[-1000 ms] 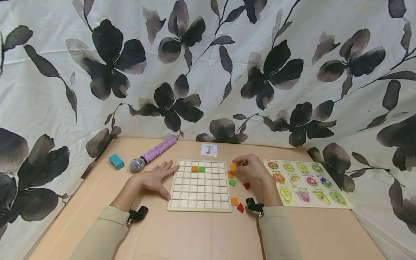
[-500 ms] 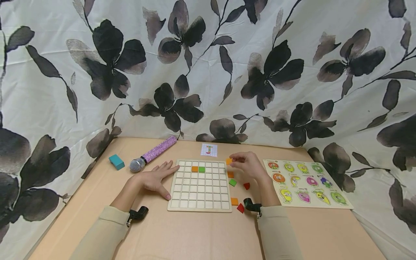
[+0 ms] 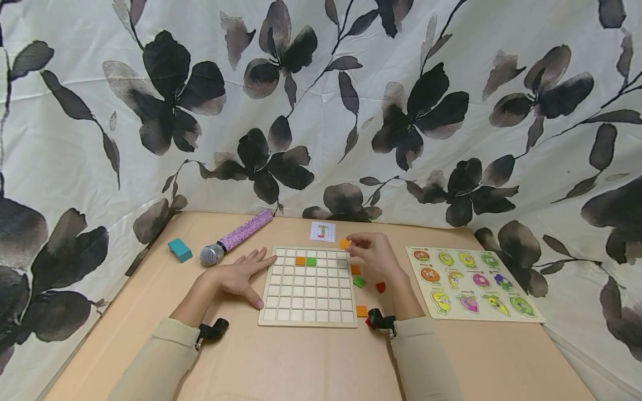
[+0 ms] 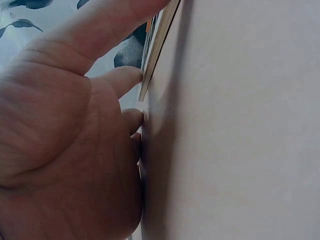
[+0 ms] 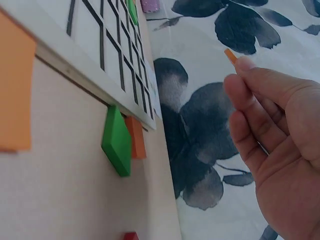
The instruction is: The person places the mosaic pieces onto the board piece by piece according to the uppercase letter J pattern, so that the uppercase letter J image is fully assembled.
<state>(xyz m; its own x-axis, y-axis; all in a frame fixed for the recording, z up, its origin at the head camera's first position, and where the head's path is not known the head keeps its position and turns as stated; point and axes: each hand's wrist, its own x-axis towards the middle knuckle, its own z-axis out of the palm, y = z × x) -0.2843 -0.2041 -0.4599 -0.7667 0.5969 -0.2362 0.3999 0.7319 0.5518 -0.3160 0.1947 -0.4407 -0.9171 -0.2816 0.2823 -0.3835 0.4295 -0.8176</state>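
Note:
A white wooden grid board (image 3: 310, 301) lies mid-table with an orange square tile (image 3: 300, 260) and a green square tile (image 3: 311, 261) side by side in its upper part. My left hand (image 3: 237, 277) rests spread at the board's left edge, thumb and fingertips touching it. Above the board's upper right corner, my right hand (image 3: 373, 250) pinches an orange tile (image 3: 344, 244) between thumb and fingers. In the right wrist view that orange tile (image 5: 230, 55) shows only as a thin edge, raised off the table.
Right of the board lie orange tiles (image 3: 361, 311), a green tile (image 3: 358, 282) and red pieces (image 3: 380, 287). A pattern card (image 3: 322, 231) sits behind the board. Elsewhere are a fruit picture board (image 3: 471, 303), a glittery microphone (image 3: 246, 230) and a teal block (image 3: 180, 250).
My right hand has moved left with the orange tile, from beside the loose tiles to the board's upper right corner. The left hand stays in place.

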